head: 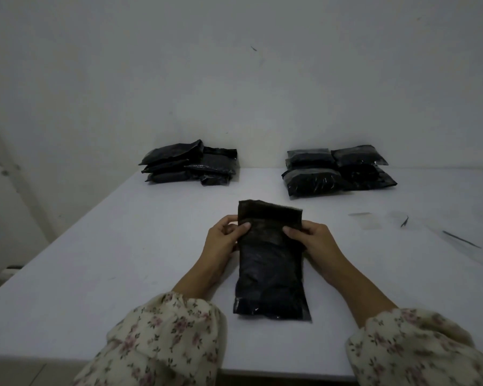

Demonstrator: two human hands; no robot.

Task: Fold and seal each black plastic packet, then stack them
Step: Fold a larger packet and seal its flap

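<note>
A long black plastic packet [271, 271] lies lengthwise on the white table [123, 260] in front of me. Its far end, a thin brownish flap [268, 211], stands raised. My left hand [226, 235] pinches the packet's left edge just below the flap, thumb on top. On the right edge, my right hand [310, 238] pinches it the same way. A pile of black packets [190, 165] sits at the back left. A second, neater pile of black packets [338, 171] sits at the back right.
Clear plastic strips [370, 222] and thin dark slivers [460, 239] lie on the table at the right. A white wall stands right behind the piles. The table's near edge runs just past my floral sleeves.
</note>
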